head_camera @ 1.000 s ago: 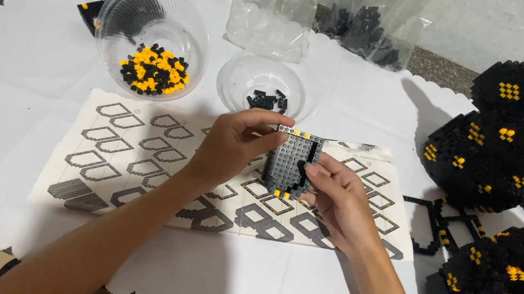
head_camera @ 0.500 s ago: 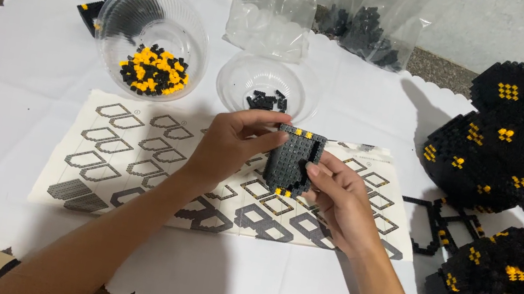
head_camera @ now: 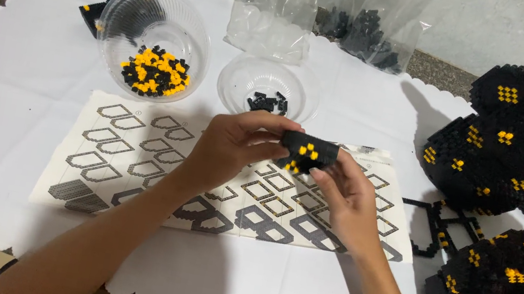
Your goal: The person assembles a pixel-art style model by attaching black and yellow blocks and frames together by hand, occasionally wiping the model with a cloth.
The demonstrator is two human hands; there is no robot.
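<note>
Both hands pinching black-yellow brick piece (head_camera: 307, 153) above instruction sheet (head_camera: 132, 153).
Left hand (head_camera: 229, 148), right hand (head_camera: 347, 194) fingers closed on its ends; long axis left-right, yellow face toward camera.

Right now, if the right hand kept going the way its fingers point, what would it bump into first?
Probably the small black-and-yellow brick piece that the right hand already touches; beyond it lies the small clear bowl, though depth is hard to judge.

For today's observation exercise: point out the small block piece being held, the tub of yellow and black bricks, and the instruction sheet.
small block piece (head_camera: 308, 152): head view, its black face with yellow studs.
tub of yellow and black bricks (head_camera: 155, 20): head view, the clear wall.
instruction sheet (head_camera: 132, 153): head view, a bare printed part left of the hands.
</note>
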